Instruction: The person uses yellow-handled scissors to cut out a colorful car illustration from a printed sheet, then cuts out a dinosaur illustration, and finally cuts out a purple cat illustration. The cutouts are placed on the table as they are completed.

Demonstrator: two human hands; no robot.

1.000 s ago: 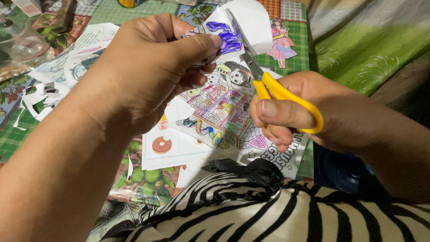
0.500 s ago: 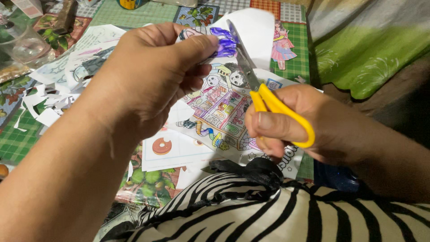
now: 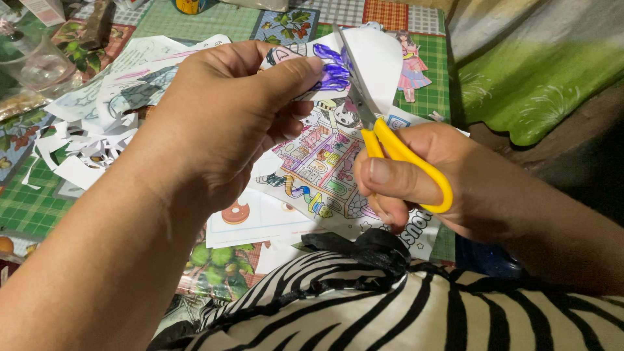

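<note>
Paper cutting at a counter (image 3: pixel 26 201) covered by a green checked cloth.
White paper scraps (image 3: pixel 78 153) are strewn at left; a purple-coloured cut-out (image 3: pixel 325 68) is pinched in the closed grip of the left hand (image 3: pixel 221 117); yellow-handled scissors (image 3: pixel 390 146), blades entered into the paper, are clasped by the right hand (image 3: pixel 442 179) above a coloured printed sheet (image 3: pixel 318 169).

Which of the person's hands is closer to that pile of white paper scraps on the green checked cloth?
The left. The left hand is up beside the paper scraps, pinching a coloured paper piece. The right hand, gripping the yellow scissors, is far across on the other side.
</note>
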